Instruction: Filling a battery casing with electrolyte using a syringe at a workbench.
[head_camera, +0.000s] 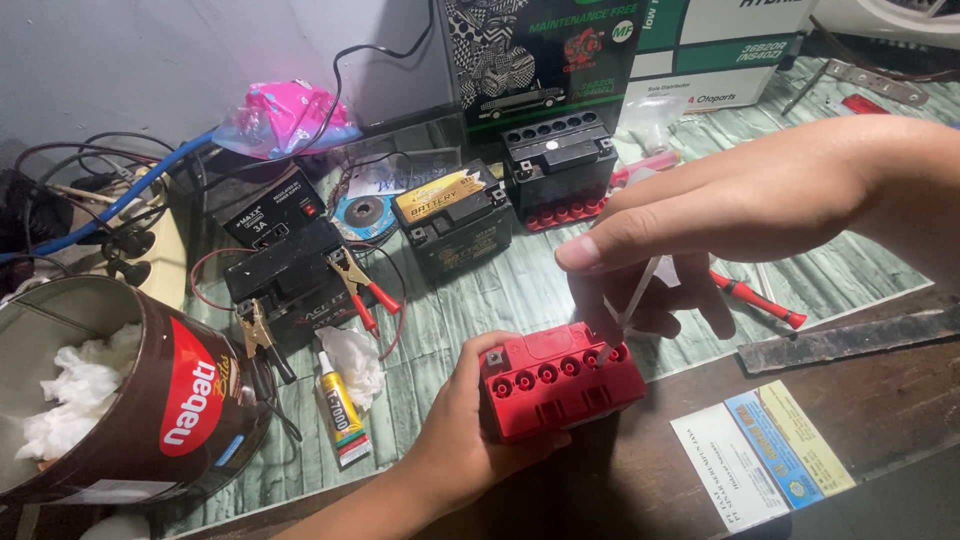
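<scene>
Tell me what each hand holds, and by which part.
The left hand grips the red battery by its left end. The right hand pinches a thin clear tube near its upper end, its tip at a battery hole.

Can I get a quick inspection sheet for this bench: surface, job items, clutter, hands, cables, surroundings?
Surface: dark wooden table, part covered by a green wood-grain sheet.
Job's things: red battery block with a row of round ports on top; thin pale tube pointing down into the end port.
Clutter: three black batteries behind, glue tube, crumpled tissue, red-handled screwdriver, printed cards, tin stuffed with tissue, pink bag.
Hands: left hand grips the block's side; right hand pinches the tube in its fingers.
Cables: clip leads on one battery; blue and black cables tangled far left.
Surroundings: boxes against a grey wall.
</scene>
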